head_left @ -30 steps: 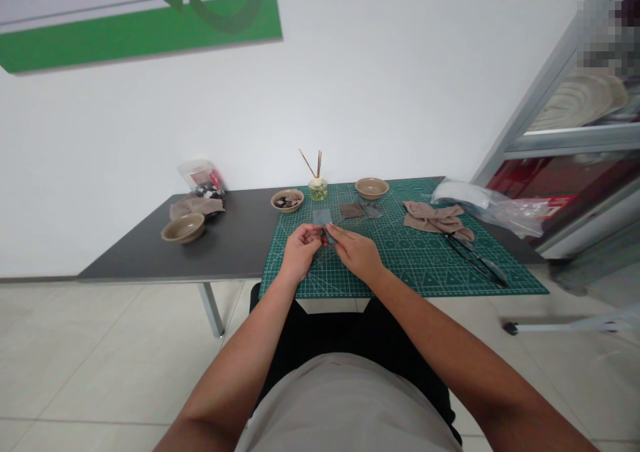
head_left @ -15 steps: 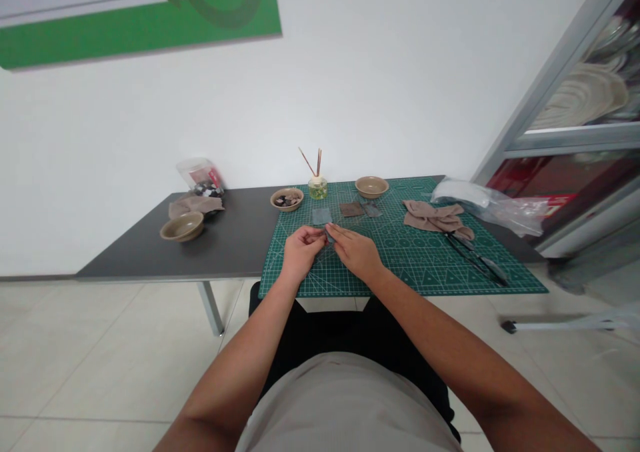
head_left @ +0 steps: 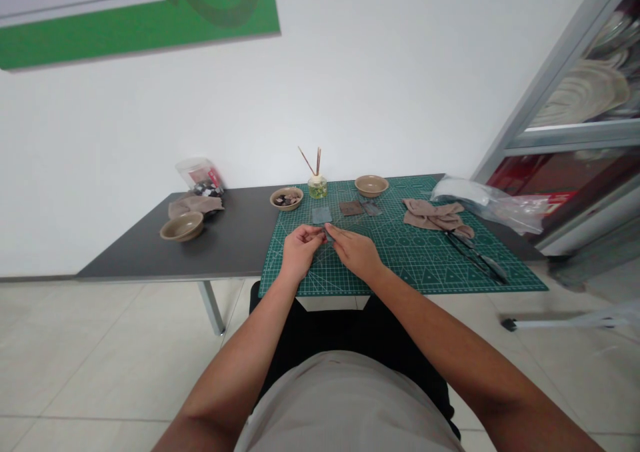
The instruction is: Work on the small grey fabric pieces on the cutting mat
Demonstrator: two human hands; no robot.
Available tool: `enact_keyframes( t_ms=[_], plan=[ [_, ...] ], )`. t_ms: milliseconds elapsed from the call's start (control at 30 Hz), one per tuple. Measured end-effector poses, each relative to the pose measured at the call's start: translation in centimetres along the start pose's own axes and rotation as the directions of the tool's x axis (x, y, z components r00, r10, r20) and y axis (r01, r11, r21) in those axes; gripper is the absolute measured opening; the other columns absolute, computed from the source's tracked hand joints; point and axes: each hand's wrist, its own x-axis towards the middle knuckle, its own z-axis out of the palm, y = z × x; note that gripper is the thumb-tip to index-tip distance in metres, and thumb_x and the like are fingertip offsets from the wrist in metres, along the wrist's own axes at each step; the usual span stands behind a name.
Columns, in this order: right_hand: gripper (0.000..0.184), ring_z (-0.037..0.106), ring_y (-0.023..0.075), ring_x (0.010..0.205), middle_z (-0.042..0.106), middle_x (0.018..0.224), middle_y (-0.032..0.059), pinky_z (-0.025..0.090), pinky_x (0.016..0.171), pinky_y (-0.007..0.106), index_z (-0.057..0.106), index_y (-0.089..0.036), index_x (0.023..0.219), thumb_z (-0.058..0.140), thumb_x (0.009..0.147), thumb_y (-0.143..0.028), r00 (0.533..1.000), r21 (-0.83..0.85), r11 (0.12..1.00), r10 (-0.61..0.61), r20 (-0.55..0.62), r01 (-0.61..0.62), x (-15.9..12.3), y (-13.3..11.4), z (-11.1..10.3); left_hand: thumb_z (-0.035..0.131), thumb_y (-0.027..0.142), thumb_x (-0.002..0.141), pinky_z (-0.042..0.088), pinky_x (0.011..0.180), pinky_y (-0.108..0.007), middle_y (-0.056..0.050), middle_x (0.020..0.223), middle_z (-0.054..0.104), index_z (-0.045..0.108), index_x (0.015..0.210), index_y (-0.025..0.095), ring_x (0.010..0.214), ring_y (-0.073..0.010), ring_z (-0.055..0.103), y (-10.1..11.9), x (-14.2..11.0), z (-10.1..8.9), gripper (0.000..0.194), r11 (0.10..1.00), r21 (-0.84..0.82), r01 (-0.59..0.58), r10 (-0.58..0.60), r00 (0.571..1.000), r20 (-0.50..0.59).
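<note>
Over the green cutting mat (head_left: 420,259), my left hand (head_left: 300,251) is closed, its thumb and fingers pinching a small dark grey piece (head_left: 328,237). Against that same piece presses my right hand (head_left: 358,252), fingers held together. Most of the piece is hidden by the fingers, so its kind is unclear. Just beyond the fingertips lies a grey-blue square sheet (head_left: 321,215). A brown square sheet (head_left: 351,209) and a smaller, crumpled grey sheet (head_left: 371,208) are to its right.
A tan bowl (head_left: 273,205) of small stones, a reed diffuser (head_left: 317,187) and another bowl (head_left: 371,193) stand behind. On the right are a brown cloth (head_left: 433,215), black-handled scissors-like tool (head_left: 475,257) and plastic bag (head_left: 510,209). Leftward: a bowl (head_left: 183,234), cloth (head_left: 193,205) and clear container (head_left: 197,170).
Both hands stay in nearly the same place. The right fingers have shifted slightly against the grey piece, which now shows a little less.
</note>
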Motion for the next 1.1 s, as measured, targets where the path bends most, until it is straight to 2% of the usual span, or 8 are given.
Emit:
enact_keyframes(
  t_ms=[167,300,467,667,767,867,967,1100],
  plan=[
    [0.05,0.058,0.0185,0.122,0.057,0.137,0.0046,0.05,0.101,0.035,0.049,-0.023,0.14,0.043,0.091,-0.012,1.0,0.004,1.0,-0.01,0.012,0.01,0.07,-0.11,-0.16,0.076,0.027,0.067,0.052,0.067,-0.027,0.001,0.069,0.067,0.064,0.077,0.017,0.064,-0.0119,0.063,-0.15,-0.02,-0.09,0.018,1.0,0.014,-0.019,0.019,1.0,0.01],
    [0.046,0.066,0.0203,0.108,0.065,0.127,0.0057,0.054,0.093,0.034,0.054,-0.022,0.136,0.045,0.091,-0.015,0.995,-0.034,0.995,0.098,-0.016,-0.099,0.11,-0.05,-0.12,0.077,0.03,0.068,0.056,0.075,-0.032,0.0,0.073,0.068,0.061,0.079,0.017,0.069,-0.0141,0.067,-0.23,0.05,-0.06,0.023,0.998,-0.06,-0.011,0.012,1.0,0.007],
    [0.046,0.071,0.0191,0.092,0.072,0.114,0.006,0.056,0.08,0.03,0.053,-0.022,0.137,0.044,0.093,-0.019,0.978,-0.047,0.981,0.181,-0.107,-0.187,0.03,0.14,0.07,0.075,0.029,0.071,0.058,0.08,-0.036,-0.001,0.081,0.069,0.067,0.097,0.019,0.074,-0.0149,0.069,-0.25,0.22,-0.01,0.029,0.995,-0.089,-0.035,0.038,0.999,0.033],
    [0.043,0.071,0.0193,0.088,0.074,0.11,0.007,0.056,0.077,0.029,0.056,-0.019,0.135,0.043,0.094,-0.02,0.964,-0.02,0.976,0.21,-0.161,-0.216,0.03,0.21,0.02,0.077,0.023,0.066,0.059,0.08,-0.036,-0.002,0.082,0.071,0.069,0.094,0.017,0.074,-0.015,0.07,-0.31,0.21,-0.04,0.03,0.993,-0.107,0.057,-0.049,0.996,0.069],
    [0.045,0.071,0.0191,0.093,0.072,0.114,0.0057,0.056,0.081,0.03,0.054,-0.022,0.137,0.043,0.094,-0.02,0.972,0.005,0.982,0.189,-0.139,-0.19,-0.02,0.11,-0.13,0.08,0.025,0.063,0.06,0.071,-0.034,-0.001,0.073,0.07,0.068,0.091,0.016,0.066,-0.0146,0.068,-0.11,0.14,0.08,0.032,0.992,-0.064,0.112,-0.107,0.991,0.078],
    [0.046,0.068,0.0187,0.103,0.067,0.125,0.004,0.055,0.089,0.032,0.052,-0.024,0.138,0.044,0.093,-0.018,0.99,0.044,0.993,0.111,-0.081,-0.108,-0.09,0.03,-0.26,0.079,0.029,0.065,0.058,0.066,-0.032,-0.001,0.065,0.068,0.065,0.079,0.016,0.059,-0.0145,0.066,0.11,0.0,0.21,0.024,0.992,0.02,0.123,-0.124,0.99,0.065],
    [0.045,0.063,0.0177,0.114,0.062,0.132,0.0027,0.052,0.097,0.032,0.052,-0.025,0.137,0.045,0.093,-0.017,0.998,0.07,0.997,0.026,-0.058,-0.022,-0.16,0.05,-0.27,0.075,0.027,0.068,0.056,0.064,-0.031,0.0,0.064,0.067,0.064,0.075,0.017,0.059,-0.0145,0.065,0.14,-0.12,0.21,0.016,0.994,0.076,0.079,-0.084,0.994,0.076],
    [0.046,0.06,0.0175,0.119,0.058,0.136,0.0016,0.051,0.1,0.034,0.055,-0.027,0.135,0.049,0.091,-0.014,0.999,0.038,0.999,-0.011,-0.053,0.013,-0.19,0.14,-0.16,0.067,0.018,0.069,0.05,0.06,-0.025,0.002,0.063,0.064,0.066,0.075,0.017,0.057,-0.0113,0.06,0.21,-0.2,0.07,0.006,0.98,0.199,-0.03,0.013,0.996,0.085]
  ],
)
